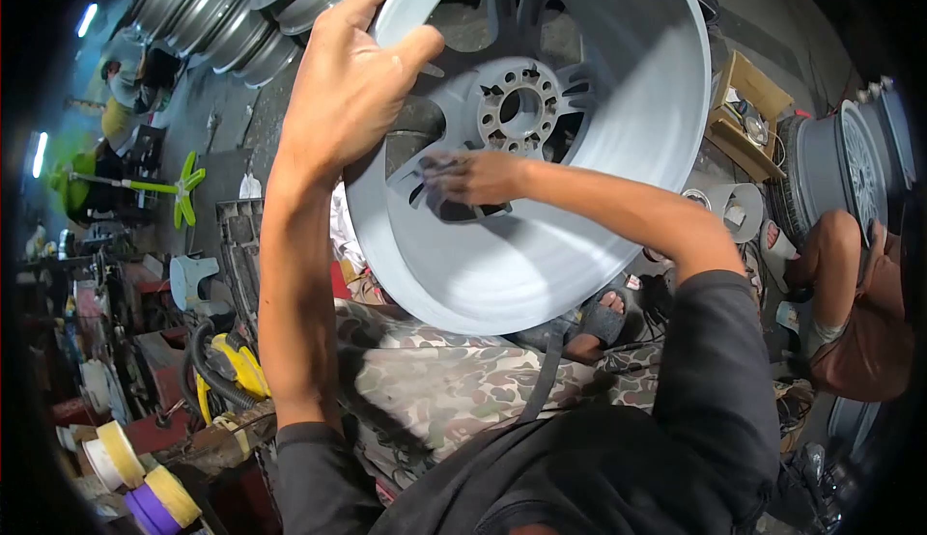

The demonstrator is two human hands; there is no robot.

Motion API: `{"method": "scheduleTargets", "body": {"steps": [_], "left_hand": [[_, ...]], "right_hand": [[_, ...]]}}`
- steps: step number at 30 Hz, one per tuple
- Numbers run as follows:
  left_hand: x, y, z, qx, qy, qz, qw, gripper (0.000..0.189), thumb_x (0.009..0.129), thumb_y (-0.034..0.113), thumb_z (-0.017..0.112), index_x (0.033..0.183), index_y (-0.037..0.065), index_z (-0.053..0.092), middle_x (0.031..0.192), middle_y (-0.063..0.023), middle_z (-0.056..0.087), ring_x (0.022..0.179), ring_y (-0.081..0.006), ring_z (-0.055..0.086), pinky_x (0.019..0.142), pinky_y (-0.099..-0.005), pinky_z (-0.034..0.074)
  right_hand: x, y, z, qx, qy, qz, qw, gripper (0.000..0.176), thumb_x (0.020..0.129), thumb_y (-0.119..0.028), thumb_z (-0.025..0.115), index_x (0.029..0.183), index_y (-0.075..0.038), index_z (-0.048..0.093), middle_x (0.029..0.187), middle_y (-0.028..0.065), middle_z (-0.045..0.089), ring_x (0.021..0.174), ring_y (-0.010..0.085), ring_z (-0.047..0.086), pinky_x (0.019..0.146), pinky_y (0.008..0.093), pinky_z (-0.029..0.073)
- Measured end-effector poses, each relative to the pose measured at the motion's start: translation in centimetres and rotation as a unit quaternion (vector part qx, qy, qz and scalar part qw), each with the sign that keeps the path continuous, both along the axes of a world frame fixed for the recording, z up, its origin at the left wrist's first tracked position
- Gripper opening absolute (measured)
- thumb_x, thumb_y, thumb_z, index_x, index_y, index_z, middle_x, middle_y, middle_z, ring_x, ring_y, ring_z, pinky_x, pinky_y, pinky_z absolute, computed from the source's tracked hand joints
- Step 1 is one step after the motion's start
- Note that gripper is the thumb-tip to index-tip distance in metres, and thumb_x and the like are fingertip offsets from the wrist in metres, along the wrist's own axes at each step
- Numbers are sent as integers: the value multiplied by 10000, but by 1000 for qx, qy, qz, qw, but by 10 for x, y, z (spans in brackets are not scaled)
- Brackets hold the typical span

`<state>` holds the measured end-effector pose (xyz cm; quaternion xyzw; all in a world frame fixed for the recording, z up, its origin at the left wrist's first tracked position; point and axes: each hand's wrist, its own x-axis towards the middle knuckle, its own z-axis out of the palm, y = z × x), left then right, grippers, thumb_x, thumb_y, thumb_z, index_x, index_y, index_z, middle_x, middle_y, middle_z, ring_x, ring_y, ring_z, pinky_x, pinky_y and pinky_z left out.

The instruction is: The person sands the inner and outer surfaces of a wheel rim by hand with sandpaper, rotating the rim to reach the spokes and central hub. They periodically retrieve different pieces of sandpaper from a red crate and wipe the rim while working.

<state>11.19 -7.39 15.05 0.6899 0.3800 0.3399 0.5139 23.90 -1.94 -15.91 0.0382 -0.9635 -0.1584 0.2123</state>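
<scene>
A grey car wheel rim (526, 284) is tilted above my lap, its hollow inner side facing me. My left hand (352, 86) grips the rim's upper left edge, thumb on the inner side and fingers around the outside. My right hand (468, 178) reaches into the barrel, closed and pressed against a lower left spoke beside the hub (519, 110). Its fingers are dark with grime and smeared by motion. Whatever lies under them, if anything, is hidden.
Several rims (208, 9) stand at the upper left. On the right are a cardboard box (748, 115), a white bucket (742, 209), a tyred wheel (821, 168) and a seated person (859, 323). Tape rolls (116, 455) and a yellow tool (237, 366) lie lower left.
</scene>
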Motion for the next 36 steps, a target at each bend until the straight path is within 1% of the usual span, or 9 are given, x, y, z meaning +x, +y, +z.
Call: {"method": "scheduleTargets", "body": {"steps": [4,7,9,10,13,15,17,25,36], "left_hand": [[1,17,-33,139,42,155,977,518,839,45,608,1346,-41,552,1051,-33,626,862,-79,531,761,-230,458],[3,10,-23,125,34,146,981,519,844,50,612,1351,-42,550,1053,-29,624,865,-76,528,759,-225,456],[4,7,-21,123,45,150,980,518,846,52,613,1352,-41,551,1053,-26,622,868,-75,526,758,-223,454],[3,7,-22,127,52,154,978,516,845,52,614,1349,-41,551,1053,-25,622,875,-76,530,763,-224,458],[8,2,-18,115,64,157,979,513,843,50,615,1344,-38,554,1057,-24,621,890,-81,538,775,-229,465],[12,3,-17,103,64,155,980,512,841,49,615,1342,-36,555,1060,-24,622,898,-83,542,783,-232,469],[10,5,-20,114,62,169,977,517,834,44,612,1342,-29,555,1070,-28,622,909,-89,547,796,-239,472],[10,4,-24,132,64,167,975,523,835,40,603,1351,-24,550,1085,-29,620,919,-96,547,801,-250,473],[6,8,-31,159,50,151,974,532,836,46,590,1361,-22,544,1049,-41,626,860,-92,552,756,-240,471]], "right_hand": [[56,-25,23,-51,-113,-117,985,294,776,-143,626,1047,-58,705,1164,117,694,1166,278,629,1194,454,340],[68,-69,21,-358,-82,-271,890,222,835,-100,660,1042,-31,698,1057,101,721,923,218,697,944,396,530],[59,-83,2,-784,176,-282,524,206,904,-104,667,1095,-35,703,940,93,733,750,156,691,676,319,555],[53,-85,-23,-831,252,-276,413,198,950,-144,659,1101,-25,706,840,89,722,630,107,638,627,248,523],[34,-105,-57,-816,287,-305,397,218,931,-180,686,1085,-31,721,861,85,728,696,117,658,666,290,529],[24,-120,-61,-782,255,-333,461,230,906,-192,689,1061,-27,729,873,114,720,771,199,686,727,338,537],[20,-127,-38,-663,196,-248,679,228,875,-174,681,1042,-28,737,869,158,691,843,309,674,773,386,531],[-8,-97,-27,-441,345,-306,770,421,826,-5,647,1245,-43,627,1030,162,564,927,367,613,806,409,526],[-40,-77,-62,-413,194,-170,873,415,852,-89,632,1263,-35,597,1134,154,588,1031,327,610,837,420,546]]}}
